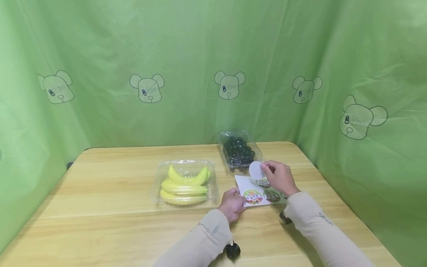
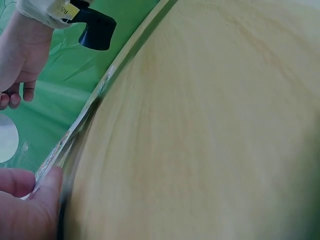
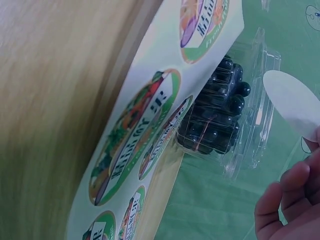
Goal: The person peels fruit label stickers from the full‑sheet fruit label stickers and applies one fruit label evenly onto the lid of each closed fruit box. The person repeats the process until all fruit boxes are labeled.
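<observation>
My left hand (image 1: 232, 204) pinches the left edge of a white sticker sheet (image 1: 241, 182) between thumb and fingers. Round fruit labels are printed on that sheet, as the right wrist view shows up close. Between thumb and fingertips, my right hand (image 1: 281, 177) holds a round sticker (image 1: 255, 170) just above the sheet, its plain white side facing the head view. Left of the hands sits a clear plastic box of yellow bananas (image 1: 184, 190). Behind the sheet stands a clear box of dark grapes (image 1: 237, 150); neither hand touches either box.
A light wooden table (image 1: 110, 207) carries everything. Green curtains (image 1: 186, 48) with bear-head drawings enclose its back and sides. Black wrist devices (image 1: 232, 251) hang below both sleeves, close to the tabletop.
</observation>
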The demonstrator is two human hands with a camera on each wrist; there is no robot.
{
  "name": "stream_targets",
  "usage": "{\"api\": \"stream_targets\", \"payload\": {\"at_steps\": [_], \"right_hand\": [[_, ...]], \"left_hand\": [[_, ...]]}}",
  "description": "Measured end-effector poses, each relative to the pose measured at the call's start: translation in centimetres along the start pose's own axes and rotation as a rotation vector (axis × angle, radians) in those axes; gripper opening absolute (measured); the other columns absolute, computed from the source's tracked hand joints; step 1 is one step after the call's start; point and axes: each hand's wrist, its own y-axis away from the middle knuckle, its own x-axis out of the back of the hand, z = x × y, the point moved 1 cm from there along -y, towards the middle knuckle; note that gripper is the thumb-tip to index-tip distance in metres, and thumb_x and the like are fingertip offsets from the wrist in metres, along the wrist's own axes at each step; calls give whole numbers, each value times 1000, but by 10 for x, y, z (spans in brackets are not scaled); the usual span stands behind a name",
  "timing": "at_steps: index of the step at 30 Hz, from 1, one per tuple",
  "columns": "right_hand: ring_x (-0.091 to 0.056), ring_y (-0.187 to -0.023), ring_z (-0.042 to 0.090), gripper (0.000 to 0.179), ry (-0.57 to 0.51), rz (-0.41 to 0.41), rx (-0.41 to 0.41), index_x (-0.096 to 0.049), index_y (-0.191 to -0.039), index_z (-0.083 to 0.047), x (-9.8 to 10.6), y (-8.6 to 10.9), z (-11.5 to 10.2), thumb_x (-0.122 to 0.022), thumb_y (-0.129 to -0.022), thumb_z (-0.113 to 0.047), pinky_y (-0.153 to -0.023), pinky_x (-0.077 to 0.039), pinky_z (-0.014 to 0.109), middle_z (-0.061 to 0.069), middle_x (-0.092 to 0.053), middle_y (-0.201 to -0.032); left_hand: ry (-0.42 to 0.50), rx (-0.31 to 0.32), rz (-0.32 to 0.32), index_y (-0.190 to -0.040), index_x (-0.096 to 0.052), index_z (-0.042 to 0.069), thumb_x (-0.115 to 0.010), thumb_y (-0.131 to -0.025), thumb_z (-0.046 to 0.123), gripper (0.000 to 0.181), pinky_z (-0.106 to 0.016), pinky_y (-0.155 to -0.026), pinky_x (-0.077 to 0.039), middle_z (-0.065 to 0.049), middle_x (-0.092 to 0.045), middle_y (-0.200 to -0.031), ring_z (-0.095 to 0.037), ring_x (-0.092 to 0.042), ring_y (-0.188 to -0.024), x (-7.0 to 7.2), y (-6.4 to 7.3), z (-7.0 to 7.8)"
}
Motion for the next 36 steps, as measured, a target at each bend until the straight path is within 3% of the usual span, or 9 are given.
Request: {"api": "stream_targets", "payload": {"at_steps": [5,8,10,13,15,17,22,29,36], "right_hand": [[-50,-56,16,23,4,-10,-10,-71,-101,3,1,0,0,-61,-97,-18,-52,-43,29,4,-59,-65],[-51,-55,16,23,1,-21,-22,-70,-102,2,2,0,0,-60,-97,-18,-51,-44,29,3,-60,-65],[-52,-54,17,23,-4,-27,-33,-70,-102,1,2,0,0,-60,-97,-18,-52,-45,30,3,-61,-65],[-53,-57,17,22,-5,-32,-38,-70,-101,1,1,0,0,-60,-97,-17,-54,-46,31,4,-62,-67],[-54,-58,17,21,-7,-32,-38,-70,-99,1,1,0,0,-60,-97,-16,-56,-47,32,4,-63,-68],[-55,-60,17,20,-9,-28,-34,-71,-99,2,1,0,0,-61,-96,-16,-57,-47,31,5,-64,-70],[-58,-64,18,19,-27,-20,-37,-70,-99,2,0,1,1,-61,-96,-15,-59,-51,32,8,-68,-76],[-59,-69,20,20,-41,-31,-61,-70,-98,1,1,2,1,-60,-97,-17,-65,-51,34,9,-68,-81],[-61,-73,21,22,-55,-47,-72,-69,-101,1,1,3,2,-61,-97,-18,-67,-53,35,11,-69,-85]], "left_hand": [[-45,3,36,-129,-51,-11,-52,-82,-18,47,-30,-76,-58,-17,-64,-103,-28,-66,-93,-2,3,3],[-112,0,57,-128,-53,-11,-55,-84,-12,44,-23,-66,-55,-15,-64,-101,-19,-62,-81,-2,5,5],[-156,-5,72,-129,-52,-11,-57,-85,-8,45,-19,-57,-48,-15,-63,-106,-14,-55,-70,-3,6,7],[-214,-19,102,-130,-51,-12,-61,-84,-2,48,-19,-55,-44,-20,-59,-116,-15,-51,-71,-3,8,10],[-232,-25,124,-131,-49,-13,-63,-83,0,52,-24,-59,-48,-24,-56,-125,-20,-55,-78,-3,10,13],[-254,-38,136,-130,-49,-14,-65,-81,2,54,-33,-76,-54,-27,-53,-128,-28,-57,-97,-3,11,15],[-273,-60,142,-129,-47,-16,-67,-80,5,57,-50,-105,-40,-28,-51,-129,-40,-47,-120,-6,15,20],[-221,-70,138,-135,-37,-19,-67,-78,4,68,-54,-112,-26,-35,-36,-141,-48,-31,-133,-11,20,25],[-243,-58,115,-139,-34,-16,-67,-80,8,72,-59,-109,-29,-34,-33,-145,-49,-29,-134,-13,26,28]]}}
